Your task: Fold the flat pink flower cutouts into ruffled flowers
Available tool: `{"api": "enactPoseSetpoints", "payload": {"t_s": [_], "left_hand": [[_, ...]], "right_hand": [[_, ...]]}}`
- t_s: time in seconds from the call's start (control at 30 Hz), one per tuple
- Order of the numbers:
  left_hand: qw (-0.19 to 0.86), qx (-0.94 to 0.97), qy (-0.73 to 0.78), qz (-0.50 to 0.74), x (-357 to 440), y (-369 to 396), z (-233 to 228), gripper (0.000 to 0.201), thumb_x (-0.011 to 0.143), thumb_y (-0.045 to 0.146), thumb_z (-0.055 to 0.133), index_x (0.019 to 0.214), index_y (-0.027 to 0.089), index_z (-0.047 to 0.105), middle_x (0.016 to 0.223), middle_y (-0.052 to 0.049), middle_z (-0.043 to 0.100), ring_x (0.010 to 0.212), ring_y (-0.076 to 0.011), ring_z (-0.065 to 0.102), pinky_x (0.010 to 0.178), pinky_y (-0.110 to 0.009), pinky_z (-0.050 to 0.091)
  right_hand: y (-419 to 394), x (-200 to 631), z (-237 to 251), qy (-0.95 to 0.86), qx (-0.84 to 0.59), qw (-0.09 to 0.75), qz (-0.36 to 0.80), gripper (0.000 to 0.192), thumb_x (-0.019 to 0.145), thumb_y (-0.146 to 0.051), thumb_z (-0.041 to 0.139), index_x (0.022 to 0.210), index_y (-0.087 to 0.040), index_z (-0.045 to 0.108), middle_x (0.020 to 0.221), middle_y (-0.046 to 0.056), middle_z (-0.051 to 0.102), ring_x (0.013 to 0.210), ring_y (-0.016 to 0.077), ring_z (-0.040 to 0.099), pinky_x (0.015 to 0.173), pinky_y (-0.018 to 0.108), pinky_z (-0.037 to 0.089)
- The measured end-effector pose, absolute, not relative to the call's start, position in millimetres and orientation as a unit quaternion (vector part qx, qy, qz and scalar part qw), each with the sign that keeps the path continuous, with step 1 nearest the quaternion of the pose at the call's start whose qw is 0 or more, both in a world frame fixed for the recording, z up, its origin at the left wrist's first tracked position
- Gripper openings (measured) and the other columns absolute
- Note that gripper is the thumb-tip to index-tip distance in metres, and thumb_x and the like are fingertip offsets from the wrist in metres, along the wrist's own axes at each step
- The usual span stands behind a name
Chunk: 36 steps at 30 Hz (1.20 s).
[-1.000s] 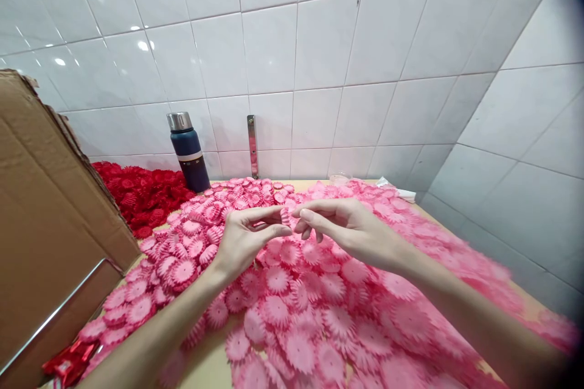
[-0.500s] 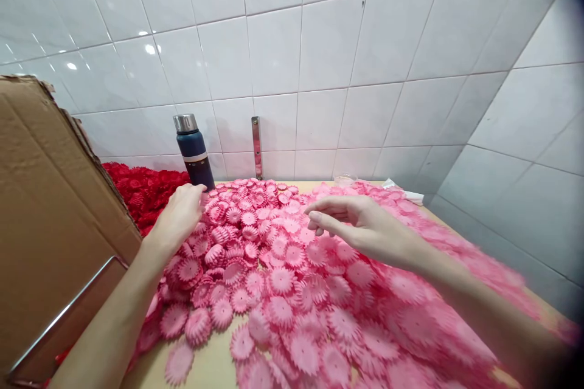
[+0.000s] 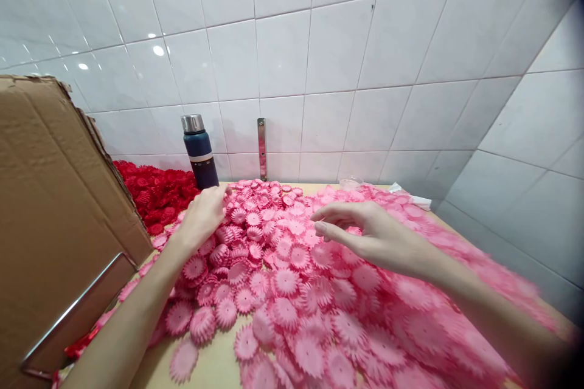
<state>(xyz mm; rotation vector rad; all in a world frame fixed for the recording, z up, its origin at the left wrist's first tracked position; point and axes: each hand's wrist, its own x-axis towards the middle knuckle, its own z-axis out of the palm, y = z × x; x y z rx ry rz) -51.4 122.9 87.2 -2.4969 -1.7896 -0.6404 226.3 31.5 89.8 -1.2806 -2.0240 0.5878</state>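
A broad heap of round, pleated pink discs (image 3: 286, 281) with fringed edges and small centre holes spreads before me. My left hand (image 3: 205, 214) is over the left part of the heap, just in front of a dark blue bottle (image 3: 201, 161). Its back faces me and its fingers bend down out of sight, so any disc under them is hidden. My right hand (image 3: 358, 228) hovers above the middle of the heap, palm turned inward. Those fingers curve loosely with a gap to the thumb, and I make out nothing held in them.
Deep red discs (image 3: 157, 191) are piled at the back left, behind a tall cardboard box (image 3: 59, 213). A metal strip (image 3: 261, 149) stands against the tiled wall. At the back right are a clear dish (image 3: 350, 182) and a white item (image 3: 420, 202) on the wooden tabletop (image 3: 212, 352).
My left hand has moved to the right over the discs, past the front of the bottle. The right hand stays nearly in place. The whole view has shifted slightly.
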Motion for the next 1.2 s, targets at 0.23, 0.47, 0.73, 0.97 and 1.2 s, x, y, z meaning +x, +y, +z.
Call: {"api": "enactPoseSetpoints", "payload": {"t_s": [0.23,0.47,0.73,0.97,1.2], "left_hand": [[-0.295,-0.841,-0.278,-0.359,-21,82,110,0.022,0.088,0.018,0.055,0.11,0.019,0.053,0.102,-0.007,0.063,0.095,-0.0177,0.064,0.087,-0.033,0.053],[-0.336,-0.83,-0.237,-0.378,2,73,93,0.021,0.089,0.02,0.058,0.109,0.015,0.06,0.105,-0.008,0.065,0.094,-0.0172,0.066,0.085,-0.031,0.057],[-0.198,-0.862,-0.251,-0.395,13,76,69,0.028,0.083,0.025,0.066,0.11,0.014,0.068,0.092,-0.007,0.073,0.082,-0.0175,0.068,0.074,-0.027,0.056],[-0.313,-0.815,-0.302,-0.383,16,79,64,0.024,0.085,0.031,0.062,0.074,0.011,0.069,0.063,-0.001,0.064,0.059,-0.0131,0.06,0.056,-0.022,0.047],[-0.44,-0.738,-0.311,-0.407,19,83,55,0.026,0.077,0.036,0.07,0.07,0.011,0.071,0.064,-0.003,0.066,0.069,-0.0184,0.066,0.067,-0.028,0.056]], "right_hand": [[31,218,86,-0.748,-0.469,0.38,0.275,0.036,0.085,-0.038,0.062,0.118,-0.022,0.065,0.118,0.009,0.068,0.098,0.0224,0.067,0.086,0.039,0.055],[29,206,85,-0.71,-0.41,0.442,0.364,0.021,0.082,-0.033,0.067,0.099,-0.021,0.072,0.096,0.005,0.074,0.088,0.0202,0.07,0.079,0.033,0.057],[32,206,84,-0.714,-0.416,0.416,0.378,0.02,0.084,-0.034,0.065,0.093,-0.018,0.072,0.095,0.006,0.073,0.087,0.0204,0.07,0.078,0.032,0.056],[33,217,89,-0.701,-0.49,0.399,0.33,0.024,0.085,-0.037,0.062,0.095,-0.017,0.071,0.095,0.006,0.074,0.086,0.0195,0.07,0.078,0.031,0.056],[34,219,90,-0.715,-0.487,0.382,0.326,0.021,0.086,-0.033,0.06,0.095,-0.017,0.071,0.093,0.005,0.074,0.084,0.0185,0.07,0.076,0.03,0.056]]}}
